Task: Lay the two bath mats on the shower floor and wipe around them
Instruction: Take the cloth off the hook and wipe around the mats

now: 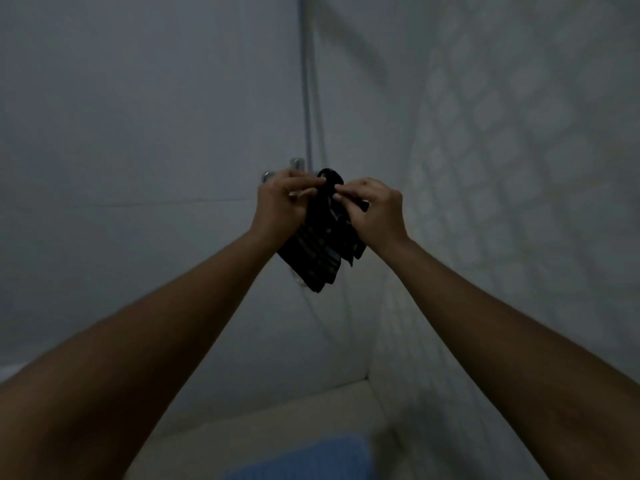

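Observation:
A dark striped cloth (320, 252) hangs bunched in front of the shower corner, at the height of the chrome fitting (296, 164). My left hand (285, 204) and my right hand (374, 211) both pinch its top edge, arms stretched out. Whether the cloth is hooked on the fitting I cannot tell. A blue bath mat (311, 455) lies flat on the shower floor at the bottom of the view, partly cut off by the frame. Only this one mat shows.
The room is dim. A vertical shower pipe (305, 81) and a thin hose (317, 98) run up the corner. A plain wall stands to the left, a patterned tiled wall (502, 150) to the right. Pale shower floor (277, 414) borders the mat.

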